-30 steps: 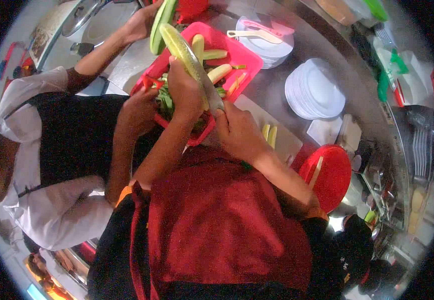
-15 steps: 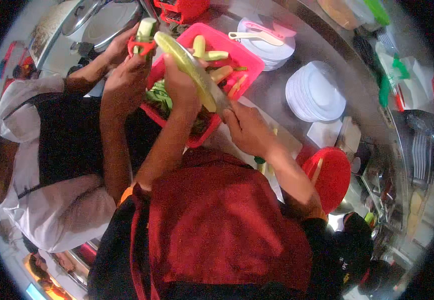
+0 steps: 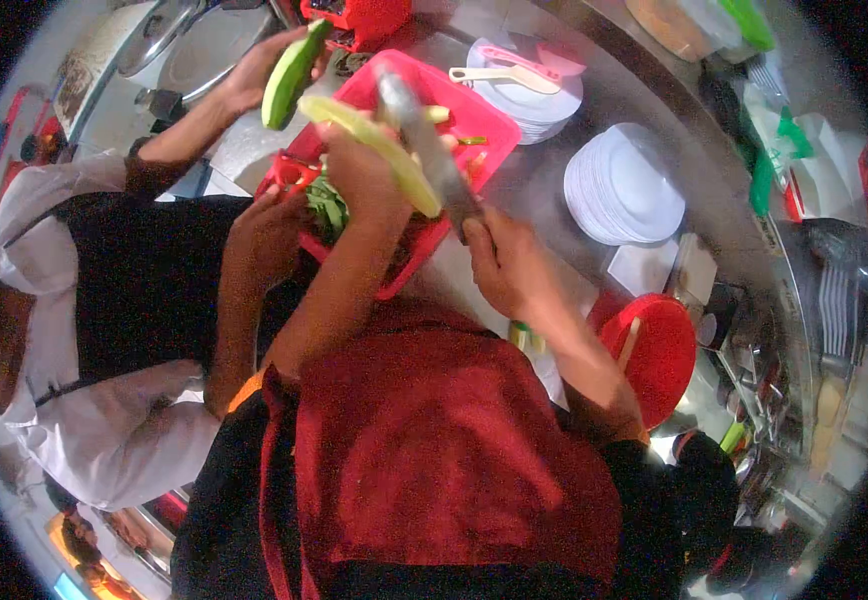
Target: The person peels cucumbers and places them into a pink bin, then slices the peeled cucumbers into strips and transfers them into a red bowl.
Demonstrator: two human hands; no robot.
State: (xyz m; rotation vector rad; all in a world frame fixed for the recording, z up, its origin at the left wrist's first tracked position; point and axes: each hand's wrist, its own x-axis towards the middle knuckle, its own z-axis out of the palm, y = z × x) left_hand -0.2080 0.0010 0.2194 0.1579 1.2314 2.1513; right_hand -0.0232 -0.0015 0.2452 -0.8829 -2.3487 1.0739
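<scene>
My two hands are apart, each closed on something. My left hand [image 3: 359, 175] is wrapped around a long, pale yellow-green peeled cucumber [image 3: 384, 147], which slants in the air over the deep pink rectangular plastic tray [image 3: 422, 262], its low end towards the tray's near right side. My right hand [image 3: 506, 265] grips the handle of a broad-bladed metal knife [image 3: 434, 160]. The blade is motion-blurred and points up over the tray, just beside the cucumber; I can't tell whether they touch.

Inside the tray, green leafy-looking strips [image 3: 326, 208] lie near its left edge, and pale cut pieces show behind the blade. The tray sits on the grey metal bench [image 3: 542, 185], beyond my plain maroon apron [image 3: 454, 440]. Between the tray and the bench's right edge stands a stack of round white plates [image 3: 629, 190]. Nearer the far edge is a second white stack [image 3: 514, 103], bearing a cream spatula [image 3: 529, 77] and a pink utensil [image 3: 521, 60]. A round red plastic dish [image 3: 666, 355] is near my right forearm.

At the tray's left edge, a co-worker's hand [image 3: 264, 238] is by a red peeler [image 3: 297, 175]; their other hand [image 3: 252, 78] holds a green, partly peeled cucumber [image 3: 294, 80]. Any label on the green-edged clear container [image 3: 749, 22] past the bench's far right corner is too blurred to read.
</scene>
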